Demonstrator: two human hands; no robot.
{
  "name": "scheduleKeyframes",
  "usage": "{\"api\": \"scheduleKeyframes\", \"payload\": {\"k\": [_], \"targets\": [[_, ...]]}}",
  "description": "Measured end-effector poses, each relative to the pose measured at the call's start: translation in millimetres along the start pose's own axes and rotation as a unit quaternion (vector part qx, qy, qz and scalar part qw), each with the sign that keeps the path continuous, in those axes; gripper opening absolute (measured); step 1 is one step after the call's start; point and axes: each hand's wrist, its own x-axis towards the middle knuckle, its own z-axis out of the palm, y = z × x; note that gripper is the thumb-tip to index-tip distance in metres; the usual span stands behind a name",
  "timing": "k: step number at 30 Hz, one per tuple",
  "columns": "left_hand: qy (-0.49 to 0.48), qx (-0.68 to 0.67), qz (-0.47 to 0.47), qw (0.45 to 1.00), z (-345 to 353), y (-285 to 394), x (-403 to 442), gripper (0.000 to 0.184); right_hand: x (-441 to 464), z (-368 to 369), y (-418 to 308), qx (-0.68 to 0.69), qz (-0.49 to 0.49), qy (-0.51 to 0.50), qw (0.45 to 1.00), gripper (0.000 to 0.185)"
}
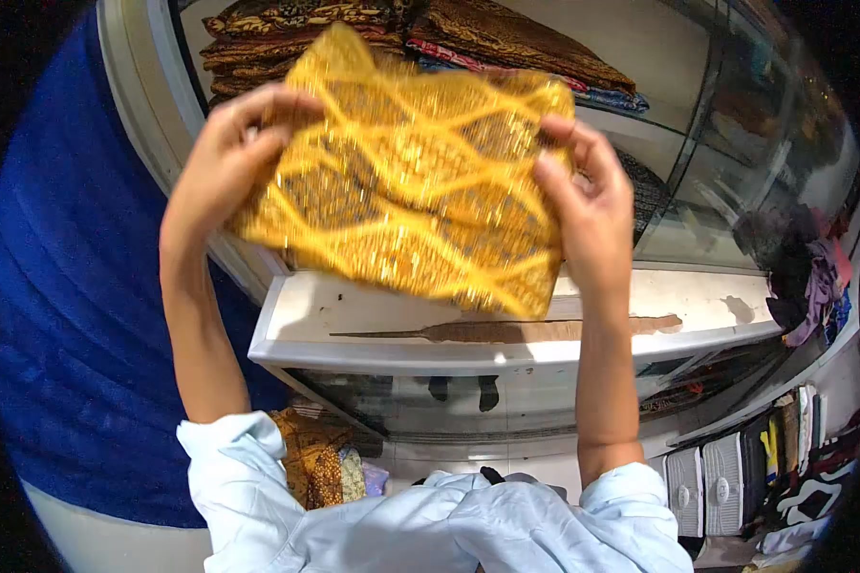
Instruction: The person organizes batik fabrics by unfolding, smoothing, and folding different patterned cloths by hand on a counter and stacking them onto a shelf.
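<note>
Gold patterned cloth [420, 181], head view, held up above the white countertop [301, 307], hiding part of its back edge | left hand [231, 153] pinching 1 side, right hand [588, 196] the other | looks like the spreading-it-out step, next move prob needs 2 steady grips | brown strip [506, 331] along the front edge, kinda in the way; folded fabrics [535, 43] behind

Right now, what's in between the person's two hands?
A shiny gold cloth with yellow crisscross lines: it spans from the left hand to the right hand, one at each side. The head view shows it.
</note>
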Motion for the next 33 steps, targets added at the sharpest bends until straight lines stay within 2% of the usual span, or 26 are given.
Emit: {"api": "scheduleKeyframes", "payload": {"k": [1, 2, 3, 5, 6, 7, 8, 10, 11, 13, 16, 17, 18, 19, 21, 22, 23, 25, 26, 28, 29, 30, 33], "targets": [[-0.003, -0.016, -0.016, 1.0, -4, 3, 19, 0.033, 18, -3, -1, -0.012, -0.018, 0.015, 1.0, 0.029], [-0.006, 0.039, 0.039, 0.998, -11, 3, 40, 0.032, 37, -8, -1, -0.039, -0.034, 0.023, 0.998, 0.029], [-0.017, 0.003, 0.024, 1.0, -16, -1, 62, 0.03, 56, -12, 0, -0.066, -0.048, 0.029, 0.996, 0.03], [-0.014, 0.088, 0.038, 0.995, -33, -17, 108, 0.036, 92, -17, -5, -0.12, -0.056, 0.023, 0.991, 0.035], [0.053, 0.094, 0.009, 0.994, -15, 22, 116, 0.034, 122, -31, 14, -0.155, -0.093, 0.018, 0.983, 0.038], [0.057, 0.094, -0.044, 0.993, -8, 33, 130, 0.035, 150, -42, 31, -0.189, -0.129, 0.013, 0.973, 0.042], [0.061, 0.094, -0.096, 0.989, -8, 34, 145, 0.037, 167, -34, 25, -0.169, -0.079, 0.032, 0.982, 0.037], [0.062, 0.118, -0.066, 0.989, -9, 5, 182, 0.04, 191, -25, 11, -0.141, -0.01, 0.044, 0.989, 0.032], [0.059, 0.137, -0.06, 0.987, -6, -5, 196, 0.041, 203, -26, 14, -0.151, -0.005, 0.041, 0.988, 0.032], [0.112, 0.123, -0.005, 0.986, 10, -23, 215, 0.043, 233, -32, 24, -0.171, 0.004, 0.037, 0.985, 0.033], [0.171, 0.337, -0.064, 0.924, 27, -49, 240, 0.037, 276, -43, 57, -0.249, -0.104, 0.074, 0.96, 0.034], [0.179, 0.407, -0.089, 0.891, 31, -54, 245, 0.037, 283, -44, 58, -0.365, -0.068, 0.069, 0.926, 0.037], [0.146, 0.453, -0.16, 0.865, 30, -63, 255, 0.048, 280, -39, 49, -0.476, -0.03, 0.063, 0.877, 0.039], [0.128, 0.486, -0.17, 0.847, 36, -46, 248, 0.049, 274, -33, 41, -0.58, 0.009, 0.056, 0.813, 0.041], [0.088, 0.552, -0.189, 0.808, 55, 5, 226, 0.053, 249, -10, 37, -0.617, -0.044, 0.043, 0.785, 0.046], [0.053, 0.55, -0.17, 0.816, 64, 34, 206, 0.057, 242, -4, 39, -0.633, -0.071, 0.038, 0.77, 0.048], [0.132, 0.541, -0.116, 0.823, 86, 18, 203, 0.057, 247, -3, 52, -0.63, -0.08, -0.02, 0.772, 0.05], [0.01, 0.488, -0.15, 0.86, 93, -5, 216, 0.058, 248, -1, 91, -0.619, -0.094, -0.141, 0.767, 0.053], [0.051, 0.525, -0.123, 0.841, 106, -26, 217, 0.057, 241, 2, 110, -0.655, -0.107, -0.09, 0.743, 0.055], [0.062, 0.581, -0.121, 0.803, 119, -40, 221, 0.057, 211, 19, 127, -0.719, -0.131, 0.014, 0.682, 0.059], [0.066, 0.608, -0.119, 0.782, 124, -44, 222, 0.056, 214, 14, 134, -0.718, -0.148, 0.012, 0.679, 0.058], [0.109, 0.597, -0.088, 0.79, 124, -47, 217, 0.055, 216, 12, 130, -0.717, -0.165, 0.009, 0.677, 0.058], [0.106, 0.594, -0.078, 0.794, 120, -47, 215, 0.053, 197, 8, 117, -0.684, -0.2, -0.014, 0.701, 0.052]]}}
